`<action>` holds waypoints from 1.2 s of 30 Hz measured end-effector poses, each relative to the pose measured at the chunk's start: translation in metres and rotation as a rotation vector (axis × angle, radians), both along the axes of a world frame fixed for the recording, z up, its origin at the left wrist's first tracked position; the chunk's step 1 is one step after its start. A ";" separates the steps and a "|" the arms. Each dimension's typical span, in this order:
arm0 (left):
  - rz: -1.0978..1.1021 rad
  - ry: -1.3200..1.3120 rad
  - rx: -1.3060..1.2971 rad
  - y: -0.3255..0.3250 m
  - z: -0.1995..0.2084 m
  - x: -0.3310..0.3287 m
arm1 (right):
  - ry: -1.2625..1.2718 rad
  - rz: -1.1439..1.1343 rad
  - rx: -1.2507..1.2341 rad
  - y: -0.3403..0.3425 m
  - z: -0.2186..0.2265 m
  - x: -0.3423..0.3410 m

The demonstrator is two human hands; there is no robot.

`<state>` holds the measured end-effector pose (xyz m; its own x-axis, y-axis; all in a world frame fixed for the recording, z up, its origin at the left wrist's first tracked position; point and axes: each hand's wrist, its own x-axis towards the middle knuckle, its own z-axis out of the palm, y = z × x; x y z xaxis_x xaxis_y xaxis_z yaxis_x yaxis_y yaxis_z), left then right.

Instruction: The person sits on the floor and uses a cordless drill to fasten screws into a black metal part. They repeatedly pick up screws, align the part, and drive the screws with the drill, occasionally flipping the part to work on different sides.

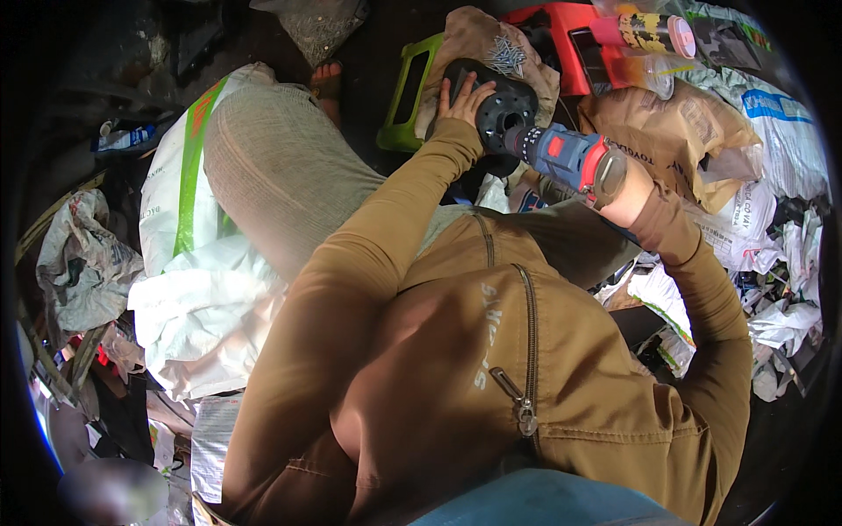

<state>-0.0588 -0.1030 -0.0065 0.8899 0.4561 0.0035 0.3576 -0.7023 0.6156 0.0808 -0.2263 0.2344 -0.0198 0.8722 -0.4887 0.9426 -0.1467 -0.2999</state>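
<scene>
A rounded black plastic piece [507, 107] with small holes and a hollow ring at its near end rests over the stools in front of me. My left hand [463, 103] lies over its left side, fingers spread across it and holding it. A blue cordless drill [561, 156] with red trim is in my right hand [627, 195], whose fingers wrap its grip, mostly out of sight. The drill's chuck points left at the ring of the black piece; the bit's tip is hidden. Just beyond, a heap of silvery screws [506, 57] sits on a brown sheet [474, 37].
A green plastic stool [410, 92] and a red one [561, 22] stand beneath the sheet. Right of them are a cup [653, 35], a brown paper bag [675, 123] and crumpled sacks. A white sack [167, 202] lies at left. Another person's foot [326, 88] is at the back.
</scene>
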 end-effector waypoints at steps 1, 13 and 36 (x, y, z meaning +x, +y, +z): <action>0.001 0.003 -0.004 0.000 0.000 0.000 | -0.020 0.011 -0.025 0.000 0.000 0.001; 0.034 -0.032 0.079 -0.002 -0.004 0.002 | 0.029 -0.018 -0.091 0.012 -0.002 -0.004; 0.007 -0.089 -0.011 0.008 -0.003 -0.002 | 0.206 -0.506 0.094 -0.060 0.085 -0.081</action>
